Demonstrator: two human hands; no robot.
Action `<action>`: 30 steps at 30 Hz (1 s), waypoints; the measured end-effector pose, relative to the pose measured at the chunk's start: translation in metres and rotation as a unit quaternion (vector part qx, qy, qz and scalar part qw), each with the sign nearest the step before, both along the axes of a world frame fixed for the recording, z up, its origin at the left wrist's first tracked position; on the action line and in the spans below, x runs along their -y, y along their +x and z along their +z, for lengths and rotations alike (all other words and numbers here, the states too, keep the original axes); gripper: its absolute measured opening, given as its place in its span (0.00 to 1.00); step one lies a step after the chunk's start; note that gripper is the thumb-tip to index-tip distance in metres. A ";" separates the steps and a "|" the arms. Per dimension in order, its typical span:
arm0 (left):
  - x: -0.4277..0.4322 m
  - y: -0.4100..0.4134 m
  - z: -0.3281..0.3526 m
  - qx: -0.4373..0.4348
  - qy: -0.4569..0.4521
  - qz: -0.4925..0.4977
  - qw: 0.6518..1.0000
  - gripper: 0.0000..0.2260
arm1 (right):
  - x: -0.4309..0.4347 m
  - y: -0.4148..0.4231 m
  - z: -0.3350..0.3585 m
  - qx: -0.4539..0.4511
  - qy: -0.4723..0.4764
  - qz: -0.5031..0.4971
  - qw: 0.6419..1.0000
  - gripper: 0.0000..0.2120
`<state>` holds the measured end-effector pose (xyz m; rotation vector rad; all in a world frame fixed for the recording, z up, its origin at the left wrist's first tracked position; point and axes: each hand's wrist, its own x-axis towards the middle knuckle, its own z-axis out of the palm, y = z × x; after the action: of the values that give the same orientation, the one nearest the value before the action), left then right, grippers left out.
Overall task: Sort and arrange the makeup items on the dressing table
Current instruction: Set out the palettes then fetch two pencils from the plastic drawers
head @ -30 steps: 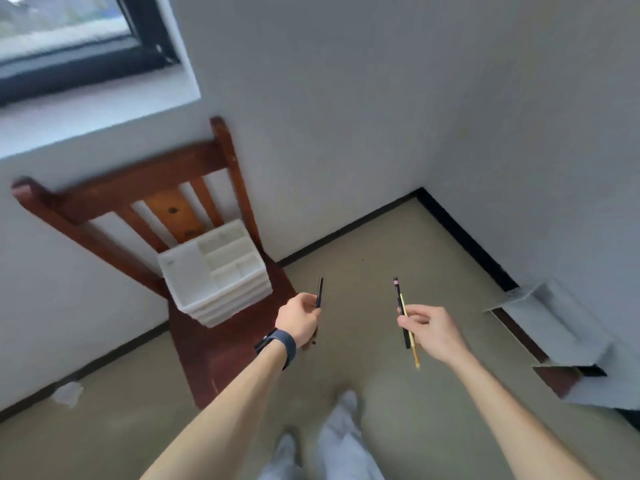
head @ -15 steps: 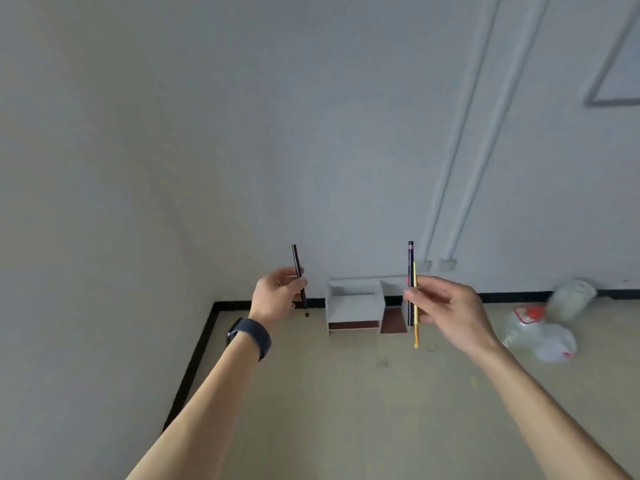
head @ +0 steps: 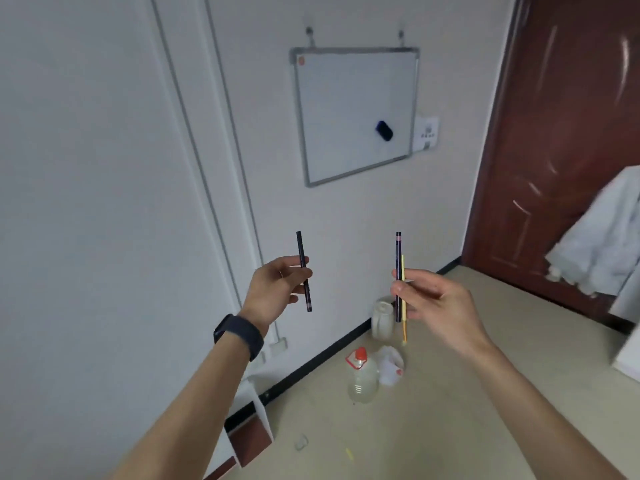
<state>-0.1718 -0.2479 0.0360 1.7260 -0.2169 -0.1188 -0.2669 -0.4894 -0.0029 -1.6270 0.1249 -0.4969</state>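
View has swung right since 0.5 s ago: the bare wall corner is gone from centre, and a whiteboard [head: 353, 112] and a dark red door [head: 561, 133] now fill the upper frame. The clear plastic bottle [head: 362, 377], then off to the right of the hands, now lies on the floor below and between them. The small white box [head: 250, 424], then between the hands, now sits low at the left wall. The chair with the white tray seen 1.0 s ago is out of view. Grip on both sides unchanged. Left hand [head: 275, 289], black wristband [head: 239, 336] on the wrist, is raised with the forearm reaching forward; thumb and curled fingers pinch a dark pencil [head: 300, 249] near its middle. It stands nearly upright, its top well above the fingers and its lower end just below them. Right hand [head: 438, 306] is at about the same height, well apart from the left; its fingers are curled round a second dark pencil [head: 398, 256] and a thin yellow stick [head: 404, 332], held together side by side and upright. The pencil rises higher above the fingers; the yellow stick hangs lower beneath them. A white jug [head: 381, 320] stands at the wall behind the right-hand items. White cloth [head: 602, 244] hangs at far right.
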 end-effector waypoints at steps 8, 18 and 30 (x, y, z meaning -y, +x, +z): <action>0.157 0.126 0.015 0.030 -0.003 -0.153 0.988 0.08 | 0.118 0.063 0.016 0.036 -0.020 -0.149 0.988 0.11; 0.317 0.215 -0.015 0.010 0.007 -0.335 0.942 0.07 | 0.210 0.075 -0.012 -0.002 0.033 -0.343 0.939 0.06; 0.596 0.223 -0.075 -0.019 0.065 -0.496 0.866 0.07 | 0.395 0.059 -0.075 -0.054 0.079 -0.501 0.860 0.03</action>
<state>0.0511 -0.8440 -0.0387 1.5816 -1.0772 -0.9374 -0.2076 -0.8840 -0.0778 -1.3247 1.1082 -1.1428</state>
